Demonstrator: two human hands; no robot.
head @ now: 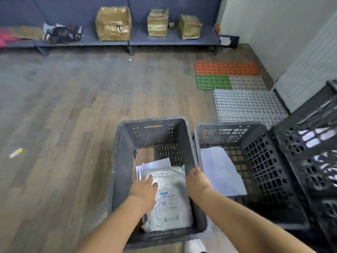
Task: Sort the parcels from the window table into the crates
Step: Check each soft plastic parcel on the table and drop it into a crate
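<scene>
A white bubble-wrap parcel (170, 198) with a printed label lies inside the dark grey crate (120, 161) in front of me, on top of a white flat envelope (156, 164). My left hand (143, 191) rests flat on the parcel's left part, fingers spread. My right hand (197, 179) is at the parcel's right edge, against the crate's right wall; its fingers are hidden behind the parcel's edge. A second grey crate (259, 148) to the right holds a white flat mailer (221, 170).
A black lattice crate (313, 152) stands at the far right. Plastic floor grids (246, 105) lie beyond the crates. A low grey shelf (113, 42) along the back wall carries taped cardboard boxes (114, 23) and a black bag (63, 33). Wooden floor stretches to the left.
</scene>
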